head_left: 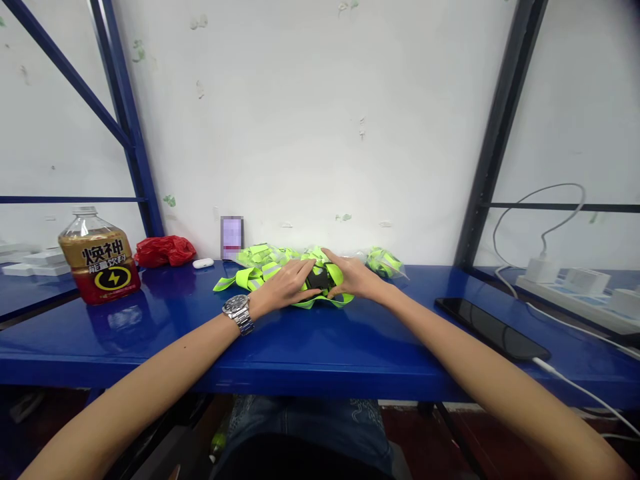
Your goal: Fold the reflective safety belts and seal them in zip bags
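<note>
A bundle of fluorescent yellow-green reflective straps [260, 275] lies on the blue table, with grey reflective stripes and a black plastic buckle [319, 279] at its middle. From the left side my left hand [286, 287], with a metal watch on the wrist, presses onto the bundle, thumb near the buckle. My right hand [353, 277] curves around the bundle's right side, its thumb and fingers on either side of the strap next to the buckle. Some fingertips are hidden by the straps. Behind my hands are more yellow-green straps in clear plastic bags [385, 263].
On the left stand a large drink bottle [103, 260], a red plastic bag [166, 251] and a white earbud case [203, 263]. A phone [232, 237] leans on the wall. At right lie a black phone [493, 328] on a white cable and a power strip [575, 297] with chargers.
</note>
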Motion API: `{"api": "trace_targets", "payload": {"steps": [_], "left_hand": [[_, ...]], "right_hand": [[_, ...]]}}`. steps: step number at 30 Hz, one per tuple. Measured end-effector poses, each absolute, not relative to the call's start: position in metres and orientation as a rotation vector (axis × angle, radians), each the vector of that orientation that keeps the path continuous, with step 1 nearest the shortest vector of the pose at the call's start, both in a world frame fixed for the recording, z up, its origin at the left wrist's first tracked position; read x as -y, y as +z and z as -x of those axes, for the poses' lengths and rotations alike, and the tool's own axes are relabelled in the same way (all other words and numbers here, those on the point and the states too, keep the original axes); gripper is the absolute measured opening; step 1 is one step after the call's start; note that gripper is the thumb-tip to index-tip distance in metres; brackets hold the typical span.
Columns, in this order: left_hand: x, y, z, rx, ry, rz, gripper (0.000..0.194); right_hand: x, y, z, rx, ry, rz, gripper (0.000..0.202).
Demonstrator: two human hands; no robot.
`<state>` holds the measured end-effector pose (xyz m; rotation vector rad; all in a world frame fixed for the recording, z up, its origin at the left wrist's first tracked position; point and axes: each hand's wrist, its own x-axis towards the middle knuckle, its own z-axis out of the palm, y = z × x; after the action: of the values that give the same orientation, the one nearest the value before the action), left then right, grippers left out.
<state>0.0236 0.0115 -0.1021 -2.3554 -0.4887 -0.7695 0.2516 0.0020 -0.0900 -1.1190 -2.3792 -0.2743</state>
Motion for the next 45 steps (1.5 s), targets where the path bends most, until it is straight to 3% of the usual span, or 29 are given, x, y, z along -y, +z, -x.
{"api": "trace_targets", "payload": {"steps": [10, 18, 20, 24, 27, 32, 36, 42, 45], "left_hand": [[-0.009, -0.102, -0.027, 0.474, -0.813, 2.334, 0.067], [-0.012, -0.099, -0.032, 0.579, -0.875, 2.332, 0.072], [-0.011, -0.097, -0.034, 0.573, -0.959, 2.289, 0.065], [0.001, -0.093, -0.038, 0.501, -1.112, 2.215, 0.032], [0.014, -0.094, -0.043, 0.398, -1.017, 2.262, 0.022], [0.026, -0.103, -0.053, 0.293, -0.676, 2.452, 0.045], [0.023, -0.105, -0.053, 0.466, -0.515, 2.614, 0.051], [0.013, -0.11, -0.05, 0.672, -0.637, 2.557, 0.031], [0.007, -0.112, -0.051, 0.758, -0.798, 2.472, 0.032]], "right_hand": [[-0.008, -0.097, -0.25, 2.361, -0.267, 0.988, 0.113], [0.002, -0.087, -0.246, 2.322, -0.381, 1.112, 0.071], [0.003, -0.083, -0.249, 2.259, -0.417, 1.153, 0.067], [0.002, -0.077, -0.258, 2.113, -0.423, 1.188, 0.064], [0.0, -0.073, -0.262, 1.993, -0.312, 1.24, 0.059], [-0.003, -0.066, -0.264, 1.787, -0.002, 1.262, 0.044], [-0.005, -0.067, -0.265, 1.622, 0.254, 1.236, 0.041], [-0.009, -0.072, -0.268, 1.343, 0.606, 1.205, 0.041], [-0.009, -0.071, -0.269, 1.298, 0.682, 1.166, 0.041]]}}
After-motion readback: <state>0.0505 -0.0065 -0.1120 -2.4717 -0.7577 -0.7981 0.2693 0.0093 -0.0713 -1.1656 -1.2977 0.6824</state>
